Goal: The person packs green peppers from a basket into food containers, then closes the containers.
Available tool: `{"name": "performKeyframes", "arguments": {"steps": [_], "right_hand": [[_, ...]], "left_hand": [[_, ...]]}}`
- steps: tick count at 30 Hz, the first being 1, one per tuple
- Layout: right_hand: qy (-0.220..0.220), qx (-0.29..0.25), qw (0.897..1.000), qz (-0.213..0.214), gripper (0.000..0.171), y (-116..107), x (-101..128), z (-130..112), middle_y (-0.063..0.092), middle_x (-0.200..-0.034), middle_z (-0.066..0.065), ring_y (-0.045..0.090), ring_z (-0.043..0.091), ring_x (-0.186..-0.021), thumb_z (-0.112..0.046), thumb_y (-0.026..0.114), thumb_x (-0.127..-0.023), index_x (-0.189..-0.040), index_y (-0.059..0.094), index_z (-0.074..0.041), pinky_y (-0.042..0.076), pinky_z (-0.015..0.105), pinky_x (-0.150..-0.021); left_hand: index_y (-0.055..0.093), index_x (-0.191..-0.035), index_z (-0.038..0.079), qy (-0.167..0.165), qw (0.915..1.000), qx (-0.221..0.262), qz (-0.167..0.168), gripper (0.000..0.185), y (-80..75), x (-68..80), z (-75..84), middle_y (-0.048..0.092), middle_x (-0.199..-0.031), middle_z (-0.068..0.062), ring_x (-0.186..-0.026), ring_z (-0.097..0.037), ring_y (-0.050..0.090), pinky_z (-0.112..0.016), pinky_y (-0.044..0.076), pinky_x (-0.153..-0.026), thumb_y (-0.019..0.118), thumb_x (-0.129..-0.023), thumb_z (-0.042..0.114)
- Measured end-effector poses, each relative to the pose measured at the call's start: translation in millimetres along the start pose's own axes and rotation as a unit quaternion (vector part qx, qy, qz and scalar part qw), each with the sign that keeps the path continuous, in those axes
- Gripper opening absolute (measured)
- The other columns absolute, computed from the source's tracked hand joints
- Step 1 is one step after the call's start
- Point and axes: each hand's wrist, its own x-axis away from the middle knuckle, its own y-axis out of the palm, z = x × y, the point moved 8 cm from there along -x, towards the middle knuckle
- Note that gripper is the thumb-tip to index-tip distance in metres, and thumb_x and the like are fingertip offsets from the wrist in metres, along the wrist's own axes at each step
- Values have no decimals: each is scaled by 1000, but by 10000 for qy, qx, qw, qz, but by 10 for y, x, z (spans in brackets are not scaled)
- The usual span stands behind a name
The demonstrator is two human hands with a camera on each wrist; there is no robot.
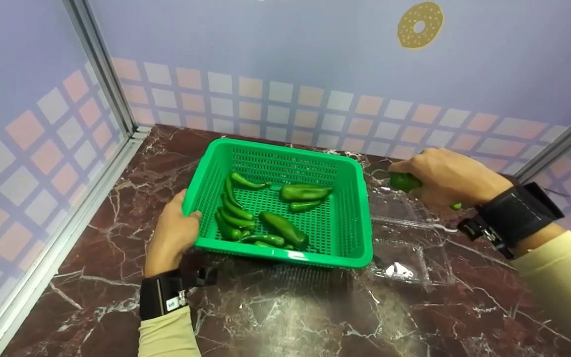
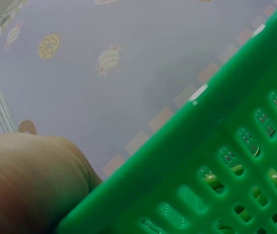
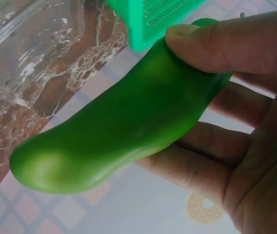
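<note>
Green pepper (image 3: 124, 126) gripped in right hand (image 1: 446, 176), thumb across the top and fingers (image 3: 197, 170) curled beneath, held above the marble bench (image 1: 290, 317) at about 3 o'clock of the green basket (image 1: 350, 208), over the far end of a clear plastic tray (image 1: 414, 248). Left hand (image 1: 171, 235) clasped on the basket's rim at 9 o'clock, thumb hooked over the edge, steadying it; from the left wrist view, only the heel of the hand against the green lattice wall, finger positions beneath not visible. By the look of things, caught mid-transfer between tray and basket, with direction impossible to settle from one instant. If bound for the basket, next move likely calls for carrying the pepper over the near wall at 3 o'clock, lowering onto open mesh, and releasing without knocking the others. Inside the basket, roughly ten more peppers (image 1: 285, 229): slim ones bunched from 7 to 10 o'clock, two plump ones toward 1 o'clock, one large one near 6 o'clock. Clear tray apparently holding no peppers, a white scrap or label showing at its near end. Pastel checked walls behind.
</note>
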Motion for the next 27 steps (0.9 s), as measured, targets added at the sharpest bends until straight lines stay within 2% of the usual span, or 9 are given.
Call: {"name": "performKeyframes", "arguments": {"steps": [3, 6, 8, 13, 15, 19, 24, 27], "right_hand": [[56, 26, 10000, -5, 46, 25, 19, 26, 44, -61, -6, 40, 8, -51, 10, 61, -79, -111, 74, -20, 42, 24, -46], [0, 81, 10000, 44, 46, 45, 27, 34, 46, -61, -6, 39, 7, -52, 8, 63, -80, -115, 74, -19, 42, 24, -48], [-94, 95, 9999, 81, 42, 59, 33, 34, 48, -62, -6, 41, 7, -51, 8, 63, -81, -112, 74, -19, 43, 24, -48], [-301, 137, 9994, 112, 25, 100, 50, 35, 50, -63, -6, 44, 8, -52, 5, 66, -83, -92, 67, -18, 45, 23, -50], [-277, 110, 9995, 80, 25, 119, 59, 48, 49, -64, -6, 45, 8, -51, 5, 67, -82, -87, 63, -19, 45, 23, -49], [-191, -15, 9998, 45, 28, 157, 73, 79, 51, -65, -6, 48, 8, -51, 8, 64, -80, -87, 63, -19, 46, 21, -48], [-62, -191, 9998, -35, 29, 218, 78, 111, 50, -65, -5, 47, 9, -52, 9, 63, -80, -92, 67, -17, 45, 22, -47], [48, -218, 9997, -88, 45, 254, 81, 139, 46, -64, -6, 44, 8, -52, 10, 62, -78, -114, 75, -14, 44, 22, -46]], "left_hand": [[14, -169, 10, 7, 10000, 11, -8, 68, 4, 1, 1, 37, -164, -24, -147, -39, 38, -57, 30, -123, 44, -108, 10], [14, -168, 9, 21, 10000, -12, -15, 68, 7, 4, 2, 38, -163, -25, -147, -40, 38, -58, 30, -123, 44, -107, 9], [14, -168, 8, 39, 10000, -48, -19, 68, 7, 2, 3, 36, -164, -25, -150, -41, 36, -58, 28, -124, 44, -107, 9], [8, -169, 7, 30, 9999, -45, -150, 69, 17, 4, 7, 29, -168, -25, -154, -42, 30, -59, 27, -124, 42, -108, 10], [6, -169, 8, 16, 9998, -37, -195, 69, 23, 6, 8, 27, -169, -25, -153, -42, 31, -59, 29, -122, 41, -109, 10], [8, -169, 8, -7, 9999, -38, -157, 69, 19, 8, 10, 32, -167, -25, -149, -40, 36, -58, 32, -120, 41, -109, 10], [9, -169, 9, -30, 9999, -14, -119, 69, 14, 8, 12, 32, -167, -24, -150, -40, 35, -58, 31, -121, 41, -108, 10], [8, -169, 10, -61, 9999, -42, -124, 69, 13, 4, 6, 31, -168, -24, -149, -40, 36, -57, 33, -120, 41, -109, 11]]}}
